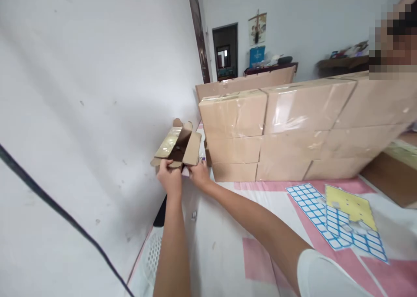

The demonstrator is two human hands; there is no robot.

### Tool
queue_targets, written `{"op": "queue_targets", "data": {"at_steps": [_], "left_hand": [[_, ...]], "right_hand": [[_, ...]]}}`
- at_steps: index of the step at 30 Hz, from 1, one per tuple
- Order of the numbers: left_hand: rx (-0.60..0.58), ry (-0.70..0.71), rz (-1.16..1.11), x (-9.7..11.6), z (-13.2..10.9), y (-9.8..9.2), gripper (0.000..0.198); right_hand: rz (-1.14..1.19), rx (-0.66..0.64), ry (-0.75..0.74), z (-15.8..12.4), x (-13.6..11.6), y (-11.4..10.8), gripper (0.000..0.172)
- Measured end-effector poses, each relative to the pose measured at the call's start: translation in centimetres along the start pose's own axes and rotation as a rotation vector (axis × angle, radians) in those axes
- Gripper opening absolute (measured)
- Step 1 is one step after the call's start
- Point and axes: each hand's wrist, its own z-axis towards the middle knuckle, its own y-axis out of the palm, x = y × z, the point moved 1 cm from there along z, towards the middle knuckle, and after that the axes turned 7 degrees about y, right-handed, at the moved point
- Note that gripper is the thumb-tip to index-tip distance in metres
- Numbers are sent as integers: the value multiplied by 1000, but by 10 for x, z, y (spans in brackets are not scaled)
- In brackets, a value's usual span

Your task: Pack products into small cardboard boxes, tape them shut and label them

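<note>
A small cardboard box stands against the white wall with its flaps folded outward and its dark inside showing. Clear tape shines on its left flap. At the near edge of this box, my left hand is closed, its fingers over the rim by the front flap. Close beside it, my right hand is closed at the near right corner, under the right flap. Its fingertips are partly hidden. A small purplish thing shows just above my right hand, too small to name.
Stacked, taped cartons form a long barrier at the right. Label sheets and a yellow sheet lie on the pink and white surface. A black cable crosses the left side. A white perforated item lies by the wall. Another person is at the upper right.
</note>
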Motion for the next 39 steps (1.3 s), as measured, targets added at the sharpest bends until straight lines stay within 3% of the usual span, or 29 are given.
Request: {"op": "queue_targets", "data": {"at_steps": [4,7,10,13,16,18,22,26,28,30,32,35,39], "left_hand": [[38,-13,-51,29,-71,-71,28],[11,-91,-121,39,-130,-116,27],[-90,-158,-186,42,-177,-145,17],[-334,-203,-330,44,-209,-151,12],[-576,-243,-524,44,-231,-136,14],[-611,-262,-570,42,-240,-124,12],[-593,-261,-511,34,-231,-120,12],[-423,-28,-350,54,-188,-141,14],[-573,142,-230,78,-169,-140,20],[-902,296,-89,100,-160,-127,31],[-1124,442,60,114,-160,-109,47],[-1157,558,186,114,-163,-85,59],[-1225,437,120,99,-154,-75,36]], "right_hand": [[157,85,-45,-121,8,-36,20],[541,322,-23,-237,48,-86,16],[411,405,119,-340,92,-148,13],[122,457,109,-400,114,-199,13],[-39,351,102,-418,116,-215,15],[-42,275,150,-419,116,-212,17],[-59,71,157,-417,123,-216,29],[-305,-294,79,-411,146,-239,67],[-393,-400,84,-411,160,-245,86],[-448,-465,66,-412,171,-242,96],[-502,-504,27,-412,178,-234,98],[-543,-517,-37,-405,180,-226,90],[-406,-462,-23,-397,170,-247,74]]}}
